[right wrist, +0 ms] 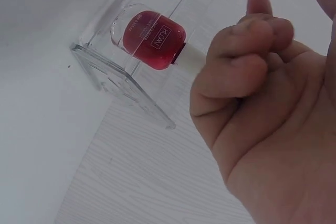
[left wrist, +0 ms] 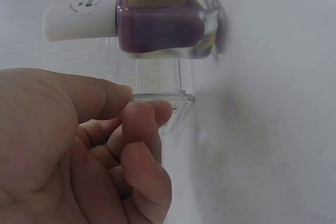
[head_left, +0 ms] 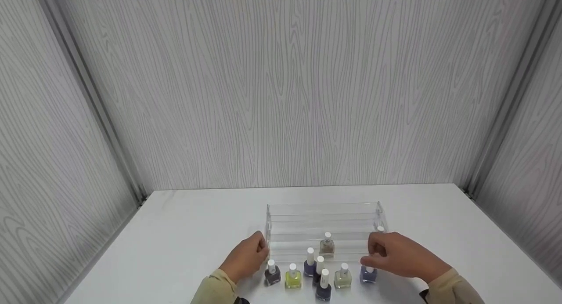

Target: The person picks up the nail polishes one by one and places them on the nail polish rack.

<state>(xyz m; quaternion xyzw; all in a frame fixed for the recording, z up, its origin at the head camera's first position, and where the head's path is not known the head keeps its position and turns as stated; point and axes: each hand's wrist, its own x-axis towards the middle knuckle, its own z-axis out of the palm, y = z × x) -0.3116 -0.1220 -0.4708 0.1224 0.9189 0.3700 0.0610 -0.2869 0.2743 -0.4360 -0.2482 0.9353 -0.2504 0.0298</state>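
In the head view my left hand (head_left: 246,256) is at the left end of a clear acrylic tiered rack (head_left: 303,225). The left wrist view shows its thumb and fingers pinching the rack's side panel (left wrist: 160,97). A dark purple nail polish bottle (left wrist: 163,24) with a white cap stands close by. My right hand (head_left: 401,255) hovers at the rack's right end, above a blue nail polish bottle (head_left: 369,275). Its fingers (right wrist: 247,72) are loosely curled with a gap to the thumb, and nothing is seen between them. Behind them, a red nail polish bottle (right wrist: 155,39) stands on the rack.
A brownish bottle (head_left: 327,247) stands on the rack. Along its front on the white table (head_left: 197,216) are a yellow bottle (head_left: 293,279), a pale bottle (head_left: 343,278) and several dark ones, including a dark blue bottle (head_left: 323,291). A wood-grain panel (head_left: 298,97) rises behind.
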